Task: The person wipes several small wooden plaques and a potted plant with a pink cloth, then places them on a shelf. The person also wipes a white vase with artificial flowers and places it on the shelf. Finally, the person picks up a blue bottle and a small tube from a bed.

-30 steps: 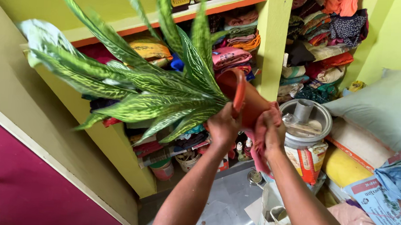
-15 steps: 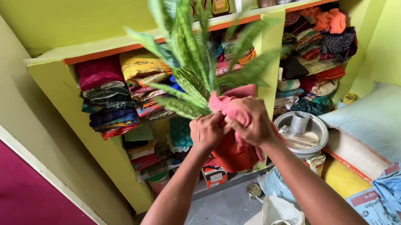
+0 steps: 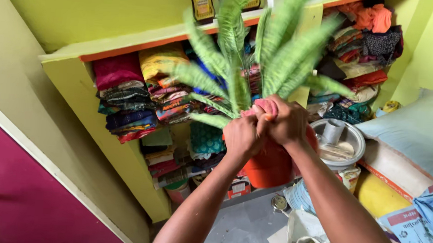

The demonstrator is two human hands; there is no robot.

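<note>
Before the shelves (image 3: 127,101) of folded cloth, my left hand (image 3: 242,136) grips the rim of the orange pot (image 3: 270,166), held upright. My right hand (image 3: 287,123) has its fingers clenched on a pink rag (image 3: 266,106) beneath the striped green leaves (image 3: 276,50).

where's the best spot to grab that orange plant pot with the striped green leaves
Probably the orange plant pot is best gripped round its body just under the rim, from both sides. It is upright and narrows downward, and the striped green leaves fan above. The left hand and right hand sit at the rim, the right pressing a pink cloth.
</note>
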